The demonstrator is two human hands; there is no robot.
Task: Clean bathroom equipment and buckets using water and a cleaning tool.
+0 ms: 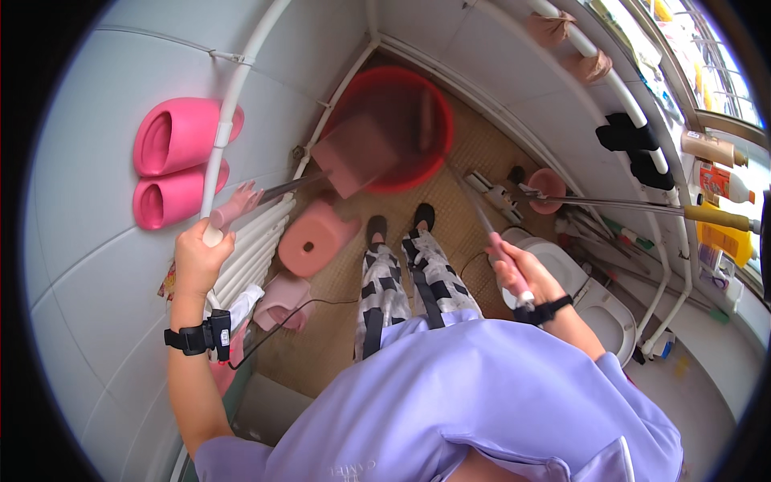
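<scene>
Dustpan [353, 157]: smooth plastic, metal-looking shaft [293, 186]
Washtub [445, 132]: smooth, glossy plastic
Stool [323, 227]: matt plastic
Wall tiles [88, 201]: smooth, glossy
Floor [321, 349]: rough
Shirt [482, 377]: smooth cloth

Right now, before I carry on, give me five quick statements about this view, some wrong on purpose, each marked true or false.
1. The left hand grips the handle of a pink dustpan. True.
2. The right hand is empty. False: the right hand grips a stick with a pink handle.
3. The tub is blue. False: the tub is red.
4. Two pink slippers sit behind a white pipe. True.
5. The stool is right of the dark shoes. False: the stool is left of the shoes.
</scene>
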